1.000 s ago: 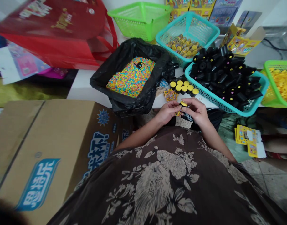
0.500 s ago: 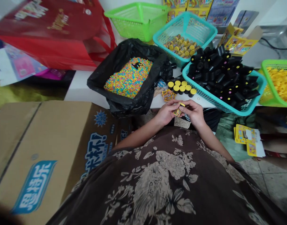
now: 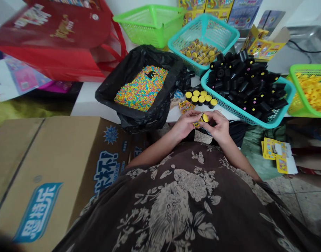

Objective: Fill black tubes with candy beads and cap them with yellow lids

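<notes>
Both hands meet just in front of the table edge, around a small yellow-capped container. A colourful printed label shows at its side between the fingers; how far it sticks to the container I cannot make out. My left hand pinches it from the left. From the right, my right hand closes its thumb and fingers on the same container. Close beyond the hands lie a small stack of printed labels and a group of several black containers with yellow caps, standing upright.
A black bag of coloured beads stands left of the labels. A blue basket heaped with black containers is at right, another blue basket with labelled ones behind. A green basket holds yellow parts. A large carton flanks me at left.
The container has turned between my fingers, so its yellow cap now faces up and right. My hands stay close together. The view has shifted slightly.
</notes>
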Demonstrator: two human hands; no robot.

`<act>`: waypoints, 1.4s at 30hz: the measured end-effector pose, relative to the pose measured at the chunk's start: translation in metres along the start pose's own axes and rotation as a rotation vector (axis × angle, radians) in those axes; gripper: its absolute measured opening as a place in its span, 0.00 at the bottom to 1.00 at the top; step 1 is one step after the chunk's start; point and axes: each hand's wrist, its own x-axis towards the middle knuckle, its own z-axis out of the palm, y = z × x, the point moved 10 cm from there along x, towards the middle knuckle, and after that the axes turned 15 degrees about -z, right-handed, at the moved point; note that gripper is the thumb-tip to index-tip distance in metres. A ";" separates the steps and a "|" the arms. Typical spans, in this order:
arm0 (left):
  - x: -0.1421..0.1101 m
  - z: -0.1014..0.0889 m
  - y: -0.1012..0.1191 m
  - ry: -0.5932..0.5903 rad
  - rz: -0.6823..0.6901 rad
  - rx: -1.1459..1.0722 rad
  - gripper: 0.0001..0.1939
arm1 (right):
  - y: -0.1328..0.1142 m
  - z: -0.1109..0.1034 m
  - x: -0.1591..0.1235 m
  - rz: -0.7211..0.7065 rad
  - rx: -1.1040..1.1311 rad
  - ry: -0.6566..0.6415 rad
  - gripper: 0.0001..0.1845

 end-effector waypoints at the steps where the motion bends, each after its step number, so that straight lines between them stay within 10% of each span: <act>1: 0.001 0.000 -0.003 0.003 -0.023 -0.004 0.05 | -0.001 -0.002 -0.001 -0.022 -0.036 0.015 0.18; 21: 0.013 0.006 -0.013 0.019 -0.113 -0.259 0.03 | -0.026 -0.002 -0.011 -0.328 -0.378 0.023 0.21; 42: 0.011 -0.006 -0.026 0.132 -0.130 -0.173 0.10 | -0.003 0.011 -0.013 -0.169 -0.263 0.001 0.17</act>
